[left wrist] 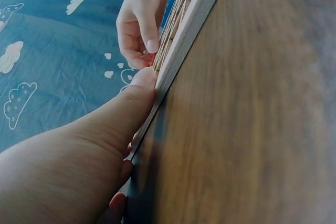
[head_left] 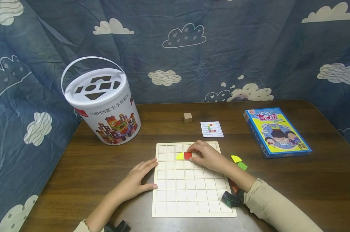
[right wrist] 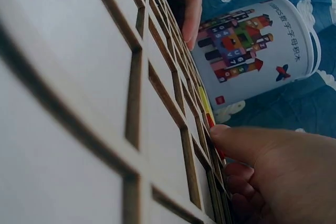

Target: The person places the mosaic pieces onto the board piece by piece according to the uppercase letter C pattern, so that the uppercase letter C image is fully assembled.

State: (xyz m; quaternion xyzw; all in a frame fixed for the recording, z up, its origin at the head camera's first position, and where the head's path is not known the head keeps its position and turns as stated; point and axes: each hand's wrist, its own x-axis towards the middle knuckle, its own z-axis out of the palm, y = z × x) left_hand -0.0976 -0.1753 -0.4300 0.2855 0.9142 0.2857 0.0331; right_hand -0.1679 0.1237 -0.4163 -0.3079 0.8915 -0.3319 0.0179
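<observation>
A pale wooden grid board (head_left: 177, 196) lies flat on the table. In its second row from the top sit a yellow quarter-circle tile (head_left: 179, 156) and, touching its right side, a red square tile (head_left: 187, 156). My right hand (head_left: 206, 156) has its thumb and fingertips at the red tile, pinching it; the right wrist view shows the thumb against the red tile (right wrist: 210, 120). My left hand (head_left: 137, 178) rests with extended fingers and thumb against the board's left edge. In the left wrist view the left thumb (left wrist: 143, 78) touches that edge.
Right of the board lie a yellow quarter-circle (head_left: 236, 159), a green tile (head_left: 242, 166) and orange-red pieces (head_left: 235, 188) partly behind the right forearm. Beyond stand a wooden cube (head_left: 187, 117), a pattern card (head_left: 211, 129), a blue box (head_left: 277, 132) and a white bucket (head_left: 105, 109).
</observation>
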